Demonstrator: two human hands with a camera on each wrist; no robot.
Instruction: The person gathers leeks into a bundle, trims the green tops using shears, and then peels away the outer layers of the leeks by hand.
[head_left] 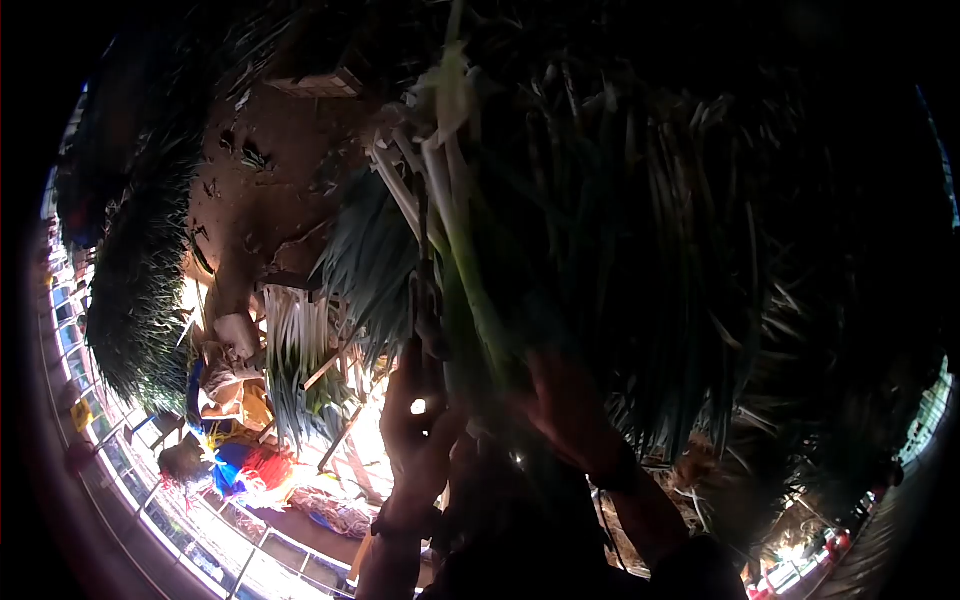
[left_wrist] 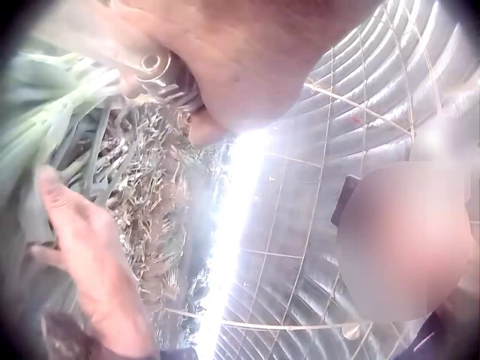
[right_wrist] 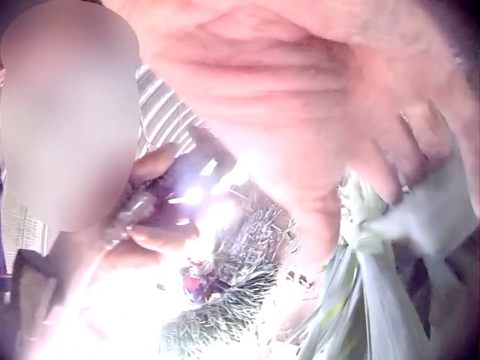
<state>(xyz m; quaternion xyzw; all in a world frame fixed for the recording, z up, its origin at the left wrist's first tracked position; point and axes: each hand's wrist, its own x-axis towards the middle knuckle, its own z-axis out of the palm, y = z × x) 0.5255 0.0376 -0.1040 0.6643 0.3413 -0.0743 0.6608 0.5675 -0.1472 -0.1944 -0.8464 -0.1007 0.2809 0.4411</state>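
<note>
A long green onion (head_left: 465,255) with a pale stalk stretches away in the middle of the head view, slightly blurred. Its leafy end runs back to my right hand (head_left: 575,410), which grips the leaves (right_wrist: 435,214) between fingers and thumb. My left hand (head_left: 415,430) is beside it, curled round a metal tool (left_wrist: 154,67) with a ringed end. From that hand a slim dark shaft points forward next to the stalk. The right wrist view shows the left hand's fingers (right_wrist: 161,238) around the metal tool. Strong glare hides part of it.
A large pile of green onions (head_left: 660,270) lies in shadow ahead and right. Another bundle (head_left: 300,340) hangs left of my hands, near blue and red cloth (head_left: 255,470). A heap of leafy tops (head_left: 140,290) stands far left beside bare soil (head_left: 270,190). Ribbed greenhouse sheeting (left_wrist: 292,210) arches behind.
</note>
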